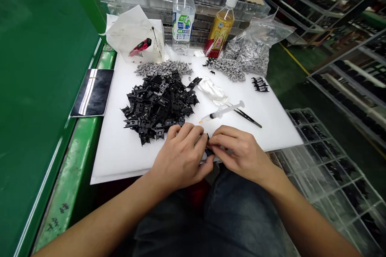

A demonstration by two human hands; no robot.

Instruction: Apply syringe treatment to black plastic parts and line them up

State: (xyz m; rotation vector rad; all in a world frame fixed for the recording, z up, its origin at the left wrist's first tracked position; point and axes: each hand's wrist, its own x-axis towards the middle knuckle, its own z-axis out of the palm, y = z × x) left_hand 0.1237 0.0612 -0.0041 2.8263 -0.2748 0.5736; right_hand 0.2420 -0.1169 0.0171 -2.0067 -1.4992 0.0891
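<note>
Near the front edge of the white board point(120, 156), my left hand point(183, 154) and my right hand point(238, 150) meet around a small black part point(208, 151). Fingers of both hands are closed on it and hide most of its shape. Just beyond them lies a syringe point(221, 112) with an orange tip, pointing left. Black tweezers point(245, 116) rest to its right, beside a crumpled white tissue point(212, 89). A big heap of black parts point(159, 104) is left of the syringe.
Small grey pieces point(164, 68) lie behind the heap, more point(230, 68) near a plastic bag point(253, 44). Two bottles point(183, 20) point(220, 28) stand at the back. A red cutter point(140, 47) is in a white container. A tablet point(93, 92) lies left; compartment trays point(331, 160) sit lower right.
</note>
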